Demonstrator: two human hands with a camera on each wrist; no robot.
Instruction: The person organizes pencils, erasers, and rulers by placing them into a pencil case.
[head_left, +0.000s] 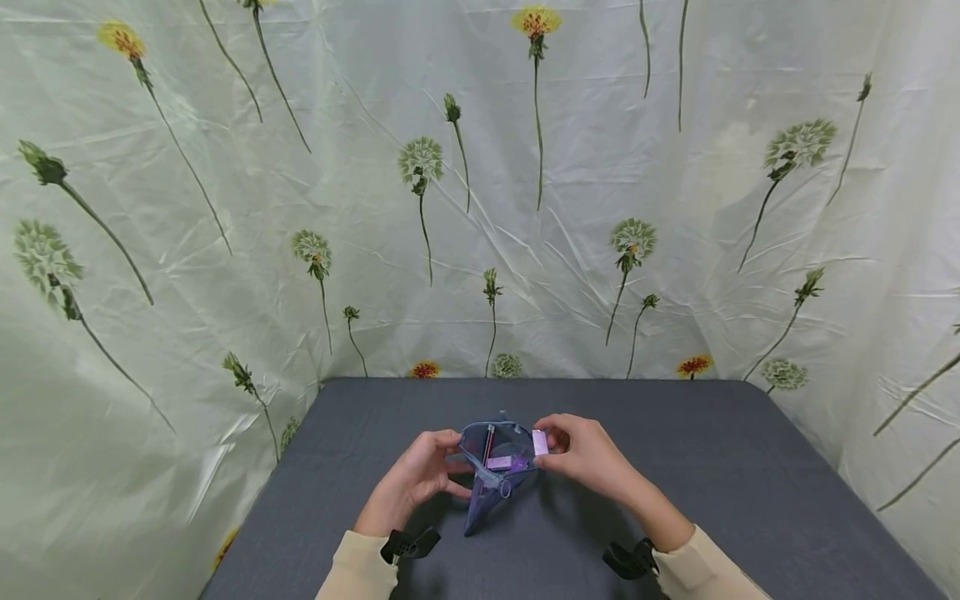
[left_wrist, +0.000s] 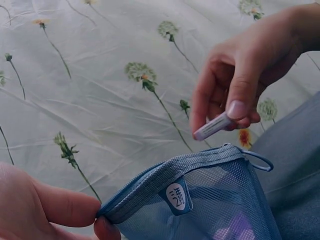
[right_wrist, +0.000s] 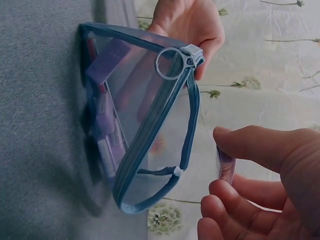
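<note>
A blue mesh zip pouch (head_left: 482, 504) stands tilted on the table with its mouth unzipped. My left hand (head_left: 416, 473) pinches the pouch's rim between thumb and fingers, at one end of the zip in the left wrist view. My right hand (head_left: 588, 454) holds a small lilac-and-white eraser (head_left: 540, 442) between thumb and fingertips, just off the right side of the mouth. Inside the pouch lie a slim dark red pen or pencil (head_left: 490, 443), another lilac block (head_left: 499, 462) and other purple items (right_wrist: 107, 62), partly blurred by the mesh.
The dark grey table (head_left: 712, 450) extends around both hands. Behind it hangs a pale curtain (head_left: 360, 167) printed with dandelions. A ring pull (right_wrist: 170, 63) hangs from the zip, and a small label (left_wrist: 176, 196) is sewn on the pouch's side.
</note>
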